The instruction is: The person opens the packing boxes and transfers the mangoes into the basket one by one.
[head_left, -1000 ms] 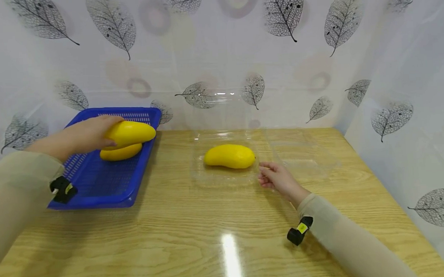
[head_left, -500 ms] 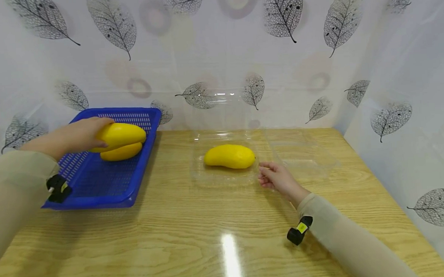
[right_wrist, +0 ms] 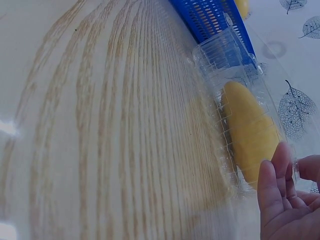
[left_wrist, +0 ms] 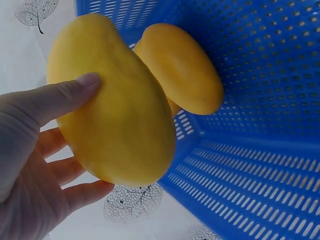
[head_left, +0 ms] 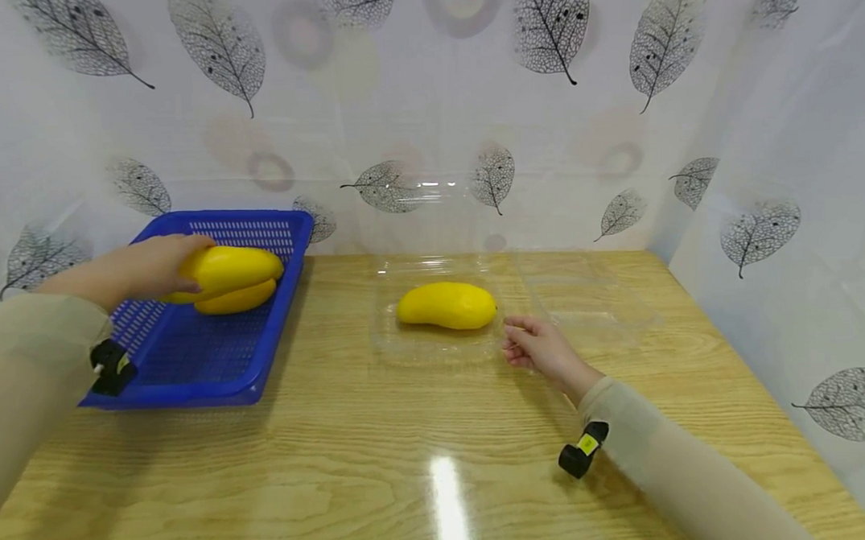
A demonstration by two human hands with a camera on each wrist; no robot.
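Note:
My left hand grips a large yellow mango over the blue plastic basket. In the left wrist view the thumb lies across its near face and the other fingers are partly hidden behind it. Another mango lies inside the basket, with a bit of yellow showing behind it. At the table's middle, a mango rests in an open clear plastic box, its lid raised at the back. My right hand pinches the box's right edge between thumb and fingers.
To the right of the box lies another clear plastic container, hard to make out against the wood. The wooden table meets a leaf-patterned curtain at the back and on the right.
With the mango in its grip, my left hand has shifted left, and the mango has sunk slightly toward the one beneath. My right hand and the box have stayed put.

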